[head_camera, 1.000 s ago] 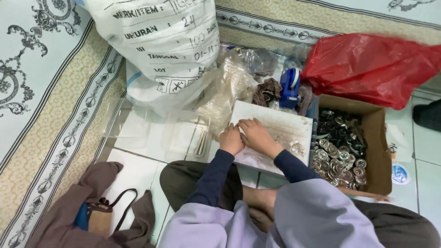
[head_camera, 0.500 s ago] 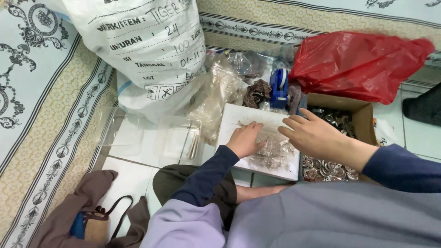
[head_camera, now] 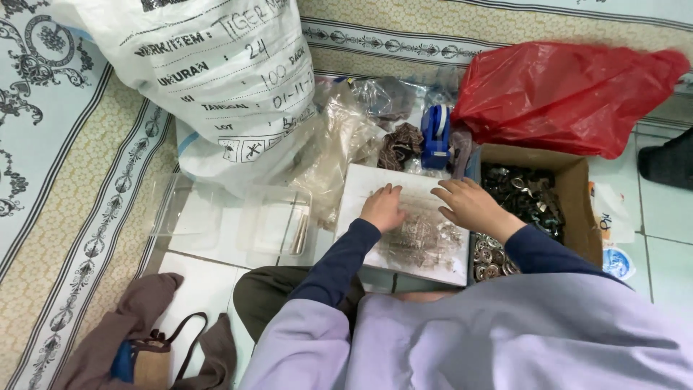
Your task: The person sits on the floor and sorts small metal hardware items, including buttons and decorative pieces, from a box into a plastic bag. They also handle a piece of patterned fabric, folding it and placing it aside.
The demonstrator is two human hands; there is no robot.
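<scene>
Both hands down on a white board (head_camera: 361, 189) laid across the lap. Left hand (head_camera: 382, 209) resting flat, fingers spread and relaxed, palm on the board's near-left part, grasping nothing. Right hand (head_camera: 473, 206) likewise open and flat, fingertips pointing toward the left hand, nothing pinched as far as can be seen. Between and just below the two hands, a loose heap of small metal pieces (head_camera: 422, 242), greyish and tangled, spread thin over the board; individual shapes too small to tell.

Judging by how things lie: sorting only partway. Heap on the board still unsorted and scattered, and to the right of the right hand a cardboard box (head_camera: 577, 206) holding plenty of similar dark metal parts. More round metal bits (head_camera: 487, 256) piled just under the right wrist, at the board's edge. Much apparently left to go through.

Beyond the fingertips: a blue tape dispenser (head_camera: 435, 137), a crumpled brownish patterned bundle (head_camera: 401, 144), and clear plastic bags (head_camera: 339, 144) slumped against a large white sack (head_camera: 216, 79) with printed labelling. Further right past the box, a red plastic bag (head_camera: 570, 94). Left of the left hand, a clear plastic tray (head_camera: 278, 220) on the tiled floor, with something thin and metallic inside. Near the left elbow, a brown bag (head_camera: 137, 339) with a strap. Clutter crowding the far edge of the board; bags nearly touching it, little free room there.
</scene>
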